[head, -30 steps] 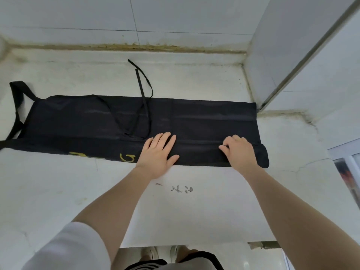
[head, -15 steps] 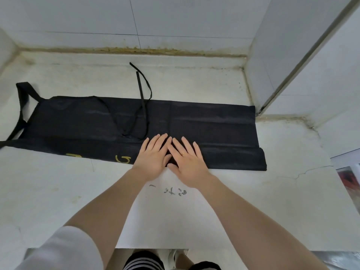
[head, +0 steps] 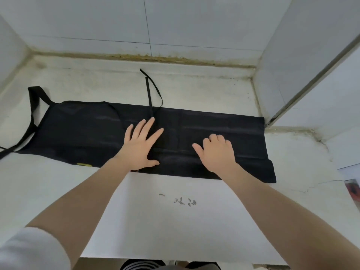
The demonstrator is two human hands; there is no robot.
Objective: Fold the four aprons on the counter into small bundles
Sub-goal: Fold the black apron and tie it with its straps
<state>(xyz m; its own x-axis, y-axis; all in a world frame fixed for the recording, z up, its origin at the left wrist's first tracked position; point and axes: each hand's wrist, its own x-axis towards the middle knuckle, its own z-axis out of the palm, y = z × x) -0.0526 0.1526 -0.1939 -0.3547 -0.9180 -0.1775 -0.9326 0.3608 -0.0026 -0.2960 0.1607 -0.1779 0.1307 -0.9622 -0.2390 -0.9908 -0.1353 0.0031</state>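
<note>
Where the white counter [head: 136, 221] lies nearest us, we see a few small dark marks [head: 183, 200] on it. Just beyond them our left hand [head: 141, 146] lies flat on the black apron [head: 87, 133], fingers straight and spread, holding nothing. Our right hand [head: 217, 152] rests on the cloth to its right with fingers bent under; whether they pinch a fold we cannot tell. The apron stretches as a long folded band from left to right across the middle of the counter, with creases running along its length. A scrap of yellow print [head: 84, 164] peeks out at its near edge, too little to read. At the far edge a thin tie [head: 150, 94] loops onto the counter, and the neck strap [head: 33, 106] trails off the left end, cut off by the frame.
</note>
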